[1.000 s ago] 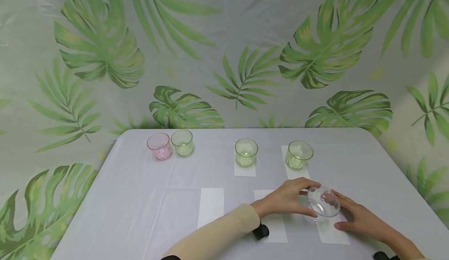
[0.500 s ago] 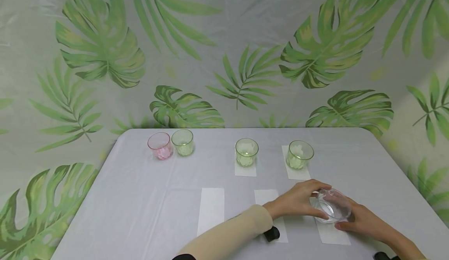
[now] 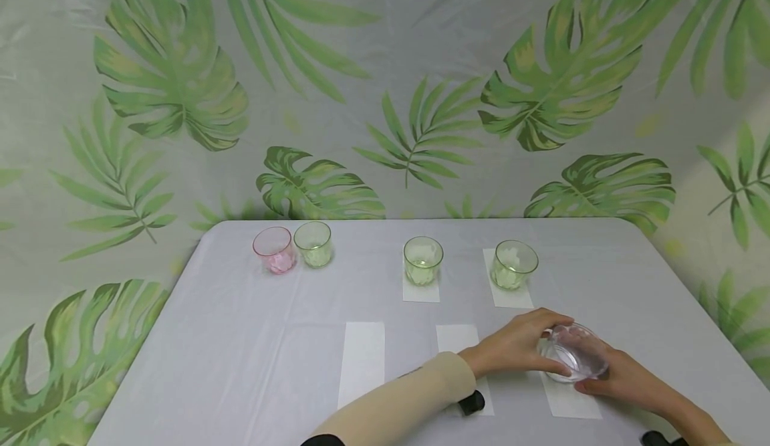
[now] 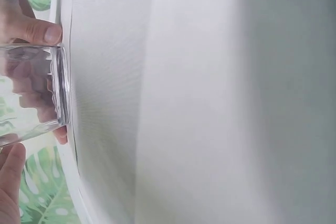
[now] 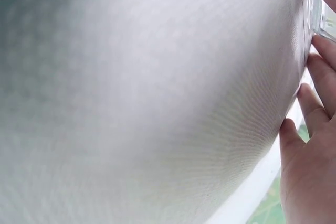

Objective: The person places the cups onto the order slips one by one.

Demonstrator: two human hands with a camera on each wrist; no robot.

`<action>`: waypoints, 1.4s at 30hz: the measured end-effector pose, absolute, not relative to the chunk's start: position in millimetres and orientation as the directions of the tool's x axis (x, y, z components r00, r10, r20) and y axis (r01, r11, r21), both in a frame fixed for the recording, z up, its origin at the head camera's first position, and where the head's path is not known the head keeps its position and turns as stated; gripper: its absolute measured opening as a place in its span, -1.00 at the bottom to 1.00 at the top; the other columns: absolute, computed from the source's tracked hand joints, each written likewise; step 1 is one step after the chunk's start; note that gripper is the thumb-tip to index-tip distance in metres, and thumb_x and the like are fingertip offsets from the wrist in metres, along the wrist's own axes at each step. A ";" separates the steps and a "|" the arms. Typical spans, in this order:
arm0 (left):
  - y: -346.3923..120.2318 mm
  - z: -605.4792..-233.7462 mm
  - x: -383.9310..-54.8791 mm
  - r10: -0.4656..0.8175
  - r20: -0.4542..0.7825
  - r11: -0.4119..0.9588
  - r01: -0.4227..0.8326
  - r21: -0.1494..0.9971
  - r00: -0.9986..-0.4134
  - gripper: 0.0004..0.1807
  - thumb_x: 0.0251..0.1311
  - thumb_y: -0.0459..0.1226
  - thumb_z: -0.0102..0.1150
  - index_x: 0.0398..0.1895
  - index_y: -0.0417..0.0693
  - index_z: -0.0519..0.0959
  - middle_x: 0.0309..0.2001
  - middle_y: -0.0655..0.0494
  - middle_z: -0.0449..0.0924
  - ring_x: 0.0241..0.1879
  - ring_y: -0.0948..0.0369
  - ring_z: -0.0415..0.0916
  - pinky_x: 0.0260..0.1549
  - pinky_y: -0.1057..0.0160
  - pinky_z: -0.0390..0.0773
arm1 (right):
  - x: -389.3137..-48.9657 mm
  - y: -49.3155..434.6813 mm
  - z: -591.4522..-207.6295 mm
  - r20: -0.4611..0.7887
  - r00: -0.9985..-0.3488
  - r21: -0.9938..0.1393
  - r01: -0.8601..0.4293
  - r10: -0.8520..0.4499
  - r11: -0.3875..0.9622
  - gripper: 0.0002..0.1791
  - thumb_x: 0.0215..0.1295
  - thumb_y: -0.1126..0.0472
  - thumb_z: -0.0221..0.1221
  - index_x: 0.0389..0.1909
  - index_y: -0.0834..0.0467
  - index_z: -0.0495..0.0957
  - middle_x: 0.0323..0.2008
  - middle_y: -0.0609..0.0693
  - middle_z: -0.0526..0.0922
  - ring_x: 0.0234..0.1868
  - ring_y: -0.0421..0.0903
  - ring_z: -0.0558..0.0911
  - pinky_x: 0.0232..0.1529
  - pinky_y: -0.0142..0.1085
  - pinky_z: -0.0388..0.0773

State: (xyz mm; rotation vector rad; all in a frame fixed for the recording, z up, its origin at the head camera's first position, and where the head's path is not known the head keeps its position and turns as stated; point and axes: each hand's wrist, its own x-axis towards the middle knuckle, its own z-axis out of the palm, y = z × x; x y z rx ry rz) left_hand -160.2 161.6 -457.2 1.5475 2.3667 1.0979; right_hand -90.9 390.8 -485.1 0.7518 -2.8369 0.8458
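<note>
As the left grip [image 3: 519,343] and right grip [image 3: 627,380] pinch the clear glass [image 3: 574,354] on or just above the front-right paper strip [image 3: 571,403], setting-down seems the step; next calls for a steady release.

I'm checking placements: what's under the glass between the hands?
A paper strip sticks out on the near side of the glass. The rest is covered by the glass, left hand and right hand; whether the glass touches it cannot be told.

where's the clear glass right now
In the head view, the clear glass is at the lower right, held between the left hand and the right hand, over the far end of the rightmost front paper strip.
</note>
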 end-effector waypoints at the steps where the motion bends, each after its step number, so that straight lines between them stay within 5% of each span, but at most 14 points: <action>1: 161.7 -457.3 -160.2 0.834 0.284 0.221 0.757 0.614 -0.474 -0.18 -0.01 -0.12 0.46 0.32 -0.14 0.32 0.19 0.14 0.40 0.11 0.46 0.32 -0.03 0.73 0.23 | -90.9 390.9 -484.9 0.213 -0.881 -0.479 -0.471 -0.422 0.741 -0.14 -0.16 0.15 0.51 0.26 -0.01 0.38 0.25 -0.53 0.13 0.15 -0.54 0.23 -0.14 -0.54 0.39; 6: 161.1 -458.2 -160.1 0.838 0.290 0.210 0.763 0.611 -0.463 -0.19 0.02 -0.12 0.44 0.33 -0.15 0.30 0.20 0.12 0.39 0.11 0.44 0.31 -0.02 0.71 0.22 | -91.4 392.2 -485.4 0.166 -0.906 -0.475 -0.420 -0.390 0.774 -0.12 -0.14 0.15 0.50 0.29 -0.02 0.34 0.23 -0.45 0.18 0.07 -0.44 0.36 -0.20 -0.45 0.47; 13: 160.0 -460.9 -159.5 0.843 0.268 0.233 0.765 0.600 -0.467 -0.16 0.05 -0.07 0.40 0.37 -0.10 0.25 0.26 0.16 0.33 0.22 0.50 0.17 0.13 0.65 0.08 | -91.1 390.1 -483.7 0.122 -0.921 -0.476 -0.381 -0.369 0.793 -0.10 -0.14 0.14 0.50 0.30 0.07 0.30 0.10 0.39 0.45 0.00 -0.32 0.45 -0.23 -0.43 0.49; 18: 156.2 -459.7 -156.7 0.849 0.234 0.258 0.758 0.600 -0.474 -0.11 0.08 -0.04 0.38 0.42 -0.09 0.16 0.35 0.16 0.24 0.31 0.46 0.07 0.20 0.60 0.04 | -90.0 389.5 -483.9 0.125 -0.928 -0.490 -0.366 -0.352 0.791 -0.08 -0.14 0.13 0.50 0.31 0.08 0.28 0.08 0.36 0.47 -0.05 -0.37 0.45 -0.26 -0.42 0.50; 22: 150.2 -455.4 -155.5 0.842 0.214 0.282 0.742 0.608 -0.495 -0.10 0.08 -0.02 0.37 0.43 -0.07 0.15 0.35 0.19 0.24 0.27 0.47 0.15 0.17 0.61 0.09 | -89.3 389.1 -484.1 0.132 -0.929 -0.476 -0.365 -0.345 0.801 -0.08 -0.14 0.11 0.50 0.31 0.04 0.29 0.12 0.12 0.49 -0.06 -0.36 0.47 -0.25 -0.40 0.52; 28: 135.8 -448.3 -158.2 0.829 0.193 0.309 0.717 0.624 -0.525 -0.12 0.08 0.00 0.36 0.43 -0.03 0.18 0.32 0.23 0.27 0.22 0.48 0.23 0.12 0.62 0.16 | -88.4 388.3 -479.8 0.172 -0.921 -0.443 -0.388 -0.349 0.808 -0.11 -0.18 0.09 0.51 0.27 0.03 0.36 0.11 0.04 0.50 0.00 -0.40 0.44 -0.23 -0.33 0.53; 33: 117.5 -448.1 -161.3 0.824 0.192 0.298 0.697 0.652 -0.532 -0.13 0.11 -0.01 0.35 0.43 -0.03 0.18 0.34 0.22 0.26 0.24 0.46 0.21 0.16 0.58 0.16 | -85.3 387.8 -473.6 0.179 -0.924 -0.471 -0.383 -0.339 0.795 -0.10 -0.16 0.10 0.50 0.30 0.05 0.36 0.19 -0.42 0.34 0.06 -0.53 0.34 -0.20 -0.36 0.48; 36: 104.3 -447.3 -163.9 0.813 0.210 0.281 0.682 0.676 -0.543 -0.14 0.10 -0.04 0.36 0.42 -0.04 0.19 0.34 0.21 0.26 0.25 0.45 0.22 0.18 0.54 0.17 | -83.8 387.9 -467.4 0.151 -0.933 -0.500 -0.356 -0.326 0.789 -0.05 -0.11 0.10 0.48 0.38 0.02 0.28 0.21 -0.60 0.16 0.11 -0.63 0.20 -0.13 -0.15 0.50; 40: 85.5 -443.7 -167.7 0.789 0.235 0.269 0.664 0.697 -0.567 -0.15 0.09 -0.06 0.37 0.42 -0.01 0.20 0.33 0.21 0.28 0.25 0.42 0.23 0.19 0.50 0.20 | -82.4 386.6 -458.7 0.104 -0.942 -0.528 -0.325 -0.320 0.784 -0.02 -0.04 0.10 0.45 0.44 -0.05 0.19 0.28 -0.58 0.14 0.13 -0.73 0.05 -0.15 0.23 0.44; 42: 76.8 -441.8 -169.8 0.776 0.249 0.267 0.659 0.703 -0.580 -0.16 0.09 -0.06 0.37 0.42 -0.01 0.20 0.32 0.20 0.29 0.25 0.40 0.25 0.18 0.48 0.23 | -81.1 385.4 -455.4 0.103 -0.941 -0.539 -0.325 -0.322 0.777 -0.01 -0.04 0.11 0.44 0.45 -0.04 0.17 0.32 -0.48 0.19 0.14 -0.75 0.03 -0.09 0.15 0.44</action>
